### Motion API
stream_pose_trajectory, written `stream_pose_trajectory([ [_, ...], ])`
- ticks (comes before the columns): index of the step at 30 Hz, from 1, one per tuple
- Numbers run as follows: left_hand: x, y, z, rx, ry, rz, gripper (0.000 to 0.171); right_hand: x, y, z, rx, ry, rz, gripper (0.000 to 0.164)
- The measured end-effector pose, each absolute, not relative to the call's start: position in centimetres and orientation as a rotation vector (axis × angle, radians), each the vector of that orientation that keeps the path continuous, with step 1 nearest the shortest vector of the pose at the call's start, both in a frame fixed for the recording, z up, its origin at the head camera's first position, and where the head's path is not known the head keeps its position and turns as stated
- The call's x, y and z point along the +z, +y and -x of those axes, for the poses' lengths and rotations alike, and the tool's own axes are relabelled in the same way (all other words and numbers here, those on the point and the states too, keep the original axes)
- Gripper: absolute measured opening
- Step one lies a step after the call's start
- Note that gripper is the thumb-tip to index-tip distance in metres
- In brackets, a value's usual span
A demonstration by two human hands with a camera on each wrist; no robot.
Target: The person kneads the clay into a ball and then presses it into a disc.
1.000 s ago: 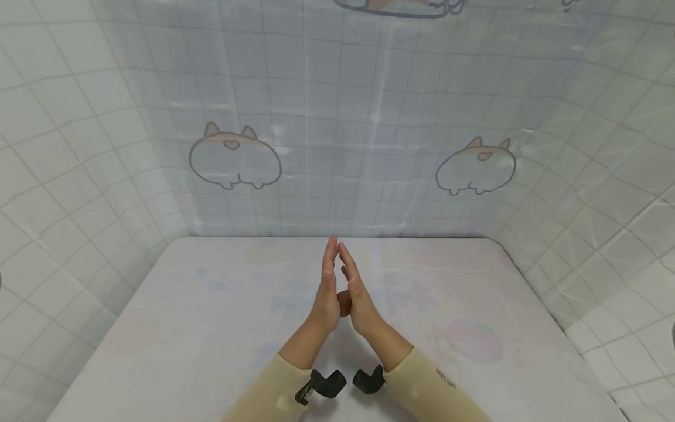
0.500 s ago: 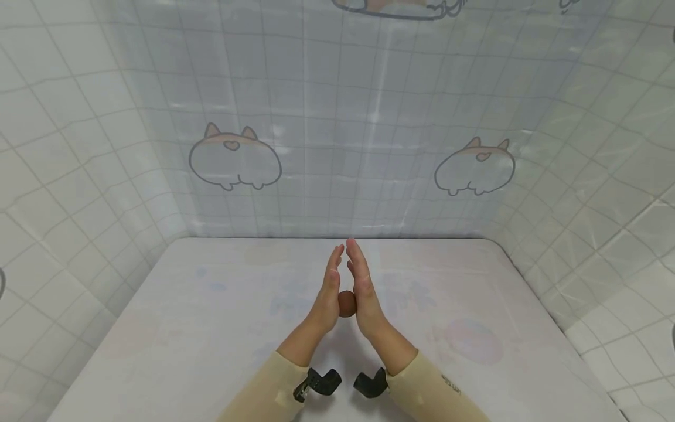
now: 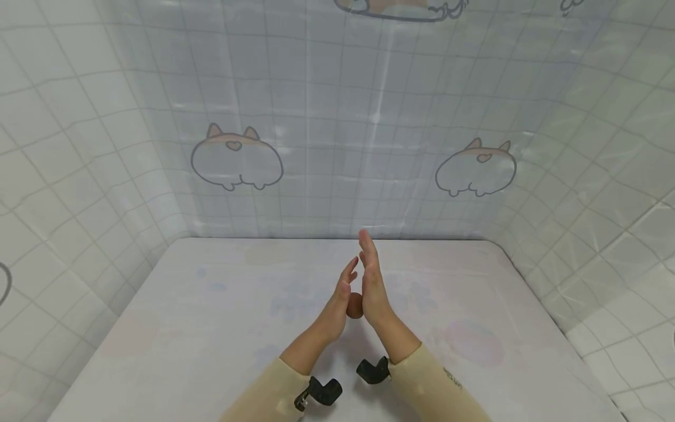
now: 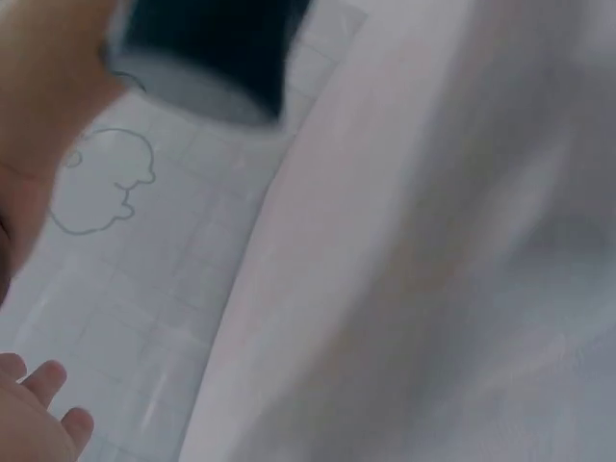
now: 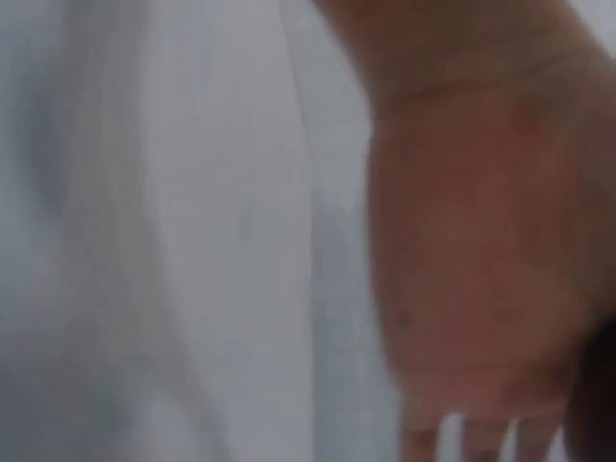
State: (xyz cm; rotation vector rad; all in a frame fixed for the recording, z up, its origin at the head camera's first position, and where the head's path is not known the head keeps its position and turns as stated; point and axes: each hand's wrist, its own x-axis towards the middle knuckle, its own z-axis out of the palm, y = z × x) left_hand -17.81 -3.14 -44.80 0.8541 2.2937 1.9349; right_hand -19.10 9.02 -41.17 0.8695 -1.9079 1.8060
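Note:
A small brown ball (image 3: pixel 355 305), smooth and round, sits between two facing palms in the head view. On its left side, my left hand (image 3: pixel 333 312) presses with the palm, fingers extended and leaning toward the other hand. My right hand (image 3: pixel 375 296) flanks the ball from the right, its fingers pointing straight up and reaching farther forward. A bare palm (image 5: pixel 472 250) fills much of the right wrist view, with the dark edge of the ball (image 5: pixel 599 409) at the frame's side. Fingertips (image 4: pixel 46 383) show at the lower left of the left wrist view.
Beneath the hands lies a pale table (image 3: pixel 211 328) with faint coloured prints. A grid-patterned curtain (image 3: pixel 337 135) with animal drawings rises behind it and along both sides. Black wrist cameras (image 3: pixel 325 391) are strapped over the cream sleeves (image 3: pixel 432 384).
Both hands and the ball have shifted slightly right. My right hand has slid forward while my left has drawn back, so their fingertips are now staggered with the ball still between the palms.

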Motion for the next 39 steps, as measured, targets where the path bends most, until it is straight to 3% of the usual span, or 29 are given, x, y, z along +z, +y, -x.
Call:
stream_pose_trajectory([
  [5,-44.7,-3.2,17.8,2.014,2.128,-0.916,0.076,-41.9,9.2,19.7,1.803,-1.998,-0.810,0.084],
  [12,-43.8,-3.3,17.6,2.197,1.922,-0.990,0.091,-42.9,9.2,20.5,1.740,-2.111,-0.712,0.073],
  [19,-43.2,-3.6,17.4,2.312,1.899,-1.033,0.086,-41.7,9.1,19.5,1.707,-2.204,-0.693,0.064],
  [27,-42.6,-3.6,17.7,2.407,2.019,-1.046,0.081,-44.0,8.7,20.5,1.723,-2.213,-0.775,0.078],
  [39,-42.3,-3.5,18.2,2.382,2.220,-0.904,0.086,-44.3,7.8,18.9,1.809,-2.108,-0.968,0.082],
])
